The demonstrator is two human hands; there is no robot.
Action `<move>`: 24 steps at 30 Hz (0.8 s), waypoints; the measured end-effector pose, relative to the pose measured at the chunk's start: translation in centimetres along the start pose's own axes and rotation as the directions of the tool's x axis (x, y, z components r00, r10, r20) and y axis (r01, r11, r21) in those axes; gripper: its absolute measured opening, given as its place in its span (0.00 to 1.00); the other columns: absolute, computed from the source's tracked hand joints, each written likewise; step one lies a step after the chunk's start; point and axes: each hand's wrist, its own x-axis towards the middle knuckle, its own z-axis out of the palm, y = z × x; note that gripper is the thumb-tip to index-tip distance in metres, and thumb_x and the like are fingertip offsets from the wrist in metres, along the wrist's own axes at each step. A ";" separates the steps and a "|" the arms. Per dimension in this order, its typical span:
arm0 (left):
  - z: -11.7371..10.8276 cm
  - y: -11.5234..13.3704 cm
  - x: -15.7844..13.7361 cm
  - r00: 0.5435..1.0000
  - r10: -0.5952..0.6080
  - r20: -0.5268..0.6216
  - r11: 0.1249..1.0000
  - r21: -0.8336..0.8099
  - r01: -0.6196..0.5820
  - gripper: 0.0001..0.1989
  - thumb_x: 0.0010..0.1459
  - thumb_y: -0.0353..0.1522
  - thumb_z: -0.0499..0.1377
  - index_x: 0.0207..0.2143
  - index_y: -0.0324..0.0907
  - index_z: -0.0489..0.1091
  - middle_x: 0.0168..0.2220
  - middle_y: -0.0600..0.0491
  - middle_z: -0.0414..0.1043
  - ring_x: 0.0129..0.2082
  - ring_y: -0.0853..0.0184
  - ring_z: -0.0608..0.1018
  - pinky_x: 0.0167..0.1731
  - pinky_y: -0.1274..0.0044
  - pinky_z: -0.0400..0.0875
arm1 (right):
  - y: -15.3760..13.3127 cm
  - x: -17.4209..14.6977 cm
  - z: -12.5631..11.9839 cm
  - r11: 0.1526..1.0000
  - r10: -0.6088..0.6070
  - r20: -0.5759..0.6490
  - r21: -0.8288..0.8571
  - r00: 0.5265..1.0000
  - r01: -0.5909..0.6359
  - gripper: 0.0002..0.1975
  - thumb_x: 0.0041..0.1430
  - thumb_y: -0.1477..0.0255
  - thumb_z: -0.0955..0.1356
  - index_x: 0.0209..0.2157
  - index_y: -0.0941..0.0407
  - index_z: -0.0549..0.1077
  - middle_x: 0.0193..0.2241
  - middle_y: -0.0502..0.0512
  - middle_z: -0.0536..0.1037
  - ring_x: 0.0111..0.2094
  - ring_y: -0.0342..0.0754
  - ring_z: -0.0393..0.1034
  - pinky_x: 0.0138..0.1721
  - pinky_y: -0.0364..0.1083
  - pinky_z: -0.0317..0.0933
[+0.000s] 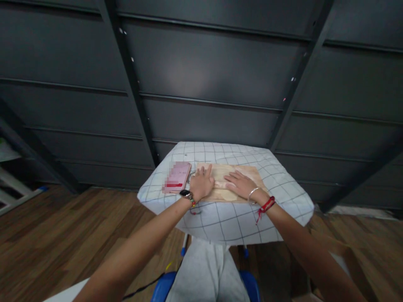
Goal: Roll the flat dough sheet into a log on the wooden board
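A flat, light wooden board [256, 178] lies on a small table. My left hand [202, 184] rests flat on the board's left part, fingers spread. Over its right part, my right hand [242, 183] lies with outstretched fingers, palm down. Neither hand grips anything. Between them a paler strip of the board's surface [222, 172] shows; I cannot tell whether it is a separate sheet. Left of my left hand is a pink phone [181, 174], partly blurred out. A thin cord or ring [190, 176] shows between the phone and that hand.
A white cloth with a dark grid [220, 226] covers the table, which stands near a dark metal panel wall [208, 75]. Below are a blue seat [163, 287] and a wooden floor [103, 222]. An open cardboard box [349, 260] is at lower right, a white frame [19, 201] at left.
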 end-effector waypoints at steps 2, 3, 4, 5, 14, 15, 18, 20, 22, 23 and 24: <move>0.0 0.1 0.0 1.000 -0.023 0.000 1.000 0.000 0.023 0.29 0.63 0.36 0.42 0.66 0.41 0.45 0.61 0.41 0.57 0.61 0.51 0.60 0.52 0.62 0.61 | -0.1 0.7 -0.3 1.000 -0.007 0.018 0.011 1.000 0.007 0.27 0.64 0.54 0.56 0.59 0.49 0.64 0.62 0.56 0.59 0.64 0.55 0.44 0.61 0.56 0.44; 0.0 0.1 0.1 1.000 -0.029 0.002 1.000 0.003 0.029 0.29 0.63 0.36 0.43 0.66 0.41 0.46 0.60 0.41 0.59 0.60 0.51 0.60 0.52 0.62 0.61 | -0.1 1.0 -0.4 1.000 -0.013 0.031 0.014 0.999 0.012 0.26 0.63 0.53 0.57 0.58 0.49 0.65 0.62 0.55 0.59 0.64 0.55 0.44 0.61 0.56 0.44; 0.0 0.2 0.1 0.999 -0.032 0.005 0.999 0.007 0.032 0.29 0.63 0.36 0.43 0.65 0.40 0.46 0.60 0.41 0.60 0.60 0.51 0.61 0.51 0.63 0.62 | -0.1 1.3 -0.4 1.000 -0.019 0.046 0.016 0.999 0.019 0.26 0.63 0.53 0.58 0.57 0.49 0.66 0.61 0.56 0.60 0.64 0.56 0.46 0.60 0.56 0.45; 0.0 0.2 0.1 1.000 -0.030 0.008 0.999 0.012 0.030 0.29 0.63 0.36 0.43 0.65 0.40 0.47 0.59 0.40 0.61 0.60 0.51 0.61 0.51 0.63 0.62 | 0.0 1.5 -0.3 1.000 -0.026 0.062 0.016 0.998 0.025 0.26 0.61 0.53 0.60 0.56 0.49 0.67 0.61 0.56 0.60 0.63 0.56 0.47 0.60 0.56 0.45; -0.7 0.6 -0.8 0.999 -0.031 -0.018 0.999 0.041 0.032 0.28 0.63 0.35 0.43 0.64 0.38 0.49 0.55 0.41 0.65 0.56 0.53 0.65 0.49 0.66 0.62 | 0.2 1.0 -0.2 0.997 -0.074 -0.065 0.032 0.995 0.076 0.35 0.55 0.54 0.66 0.61 0.53 0.60 0.62 0.60 0.58 0.64 0.58 0.45 0.60 0.58 0.46; -0.7 0.6 -0.9 0.999 -0.029 -0.021 0.999 0.037 0.030 0.28 0.63 0.35 0.43 0.64 0.38 0.49 0.54 0.41 0.66 0.55 0.54 0.66 0.48 0.66 0.62 | 0.2 0.9 -0.2 0.997 -0.073 -0.068 0.030 0.995 0.075 0.34 0.55 0.53 0.66 0.60 0.53 0.62 0.62 0.60 0.59 0.64 0.58 0.45 0.60 0.59 0.46; -0.6 0.6 -1.1 0.999 -0.013 -0.040 1.000 0.027 0.014 0.27 0.63 0.35 0.43 0.64 0.37 0.50 0.53 0.40 0.67 0.54 0.53 0.67 0.47 0.66 0.63 | 0.2 1.1 -0.2 0.997 -0.077 -0.008 0.021 0.997 0.077 0.27 0.56 0.53 0.66 0.54 0.50 0.70 0.61 0.58 0.61 0.63 0.58 0.47 0.59 0.59 0.47; -0.6 0.6 -1.3 0.999 -0.014 -0.050 1.000 0.023 0.016 0.27 0.63 0.35 0.44 0.64 0.37 0.51 0.52 0.40 0.68 0.54 0.53 0.67 0.46 0.67 0.63 | 0.3 1.2 -0.1 0.996 -0.086 0.013 0.019 0.996 0.085 0.26 0.56 0.53 0.66 0.53 0.50 0.70 0.61 0.58 0.61 0.63 0.57 0.48 0.59 0.58 0.47; -0.4 0.6 -1.5 0.998 -0.027 -0.060 0.999 0.025 0.028 0.28 0.62 0.34 0.44 0.64 0.37 0.51 0.52 0.40 0.68 0.54 0.53 0.67 0.47 0.67 0.62 | 0.4 1.2 0.0 0.996 -0.089 -0.007 0.010 0.996 0.089 0.31 0.55 0.52 0.66 0.57 0.50 0.66 0.61 0.58 0.60 0.63 0.57 0.46 0.60 0.59 0.46; -0.4 0.6 -1.6 0.997 -0.032 -0.066 0.999 0.027 0.034 0.28 0.62 0.34 0.45 0.64 0.37 0.51 0.52 0.40 0.68 0.55 0.53 0.66 0.47 0.67 0.62 | 0.3 1.2 0.1 0.996 -0.086 -0.022 0.003 0.996 0.087 0.33 0.55 0.52 0.66 0.59 0.50 0.63 0.62 0.58 0.59 0.64 0.58 0.45 0.60 0.60 0.45; -0.3 0.6 -1.7 0.997 -0.035 -0.072 0.999 0.028 0.037 0.28 0.62 0.34 0.45 0.64 0.37 0.51 0.52 0.40 0.68 0.55 0.53 0.66 0.48 0.66 0.62 | 0.3 1.1 0.0 0.997 -0.083 -0.029 -0.004 0.996 0.083 0.34 0.55 0.52 0.66 0.60 0.50 0.62 0.62 0.57 0.58 0.64 0.58 0.44 0.60 0.60 0.45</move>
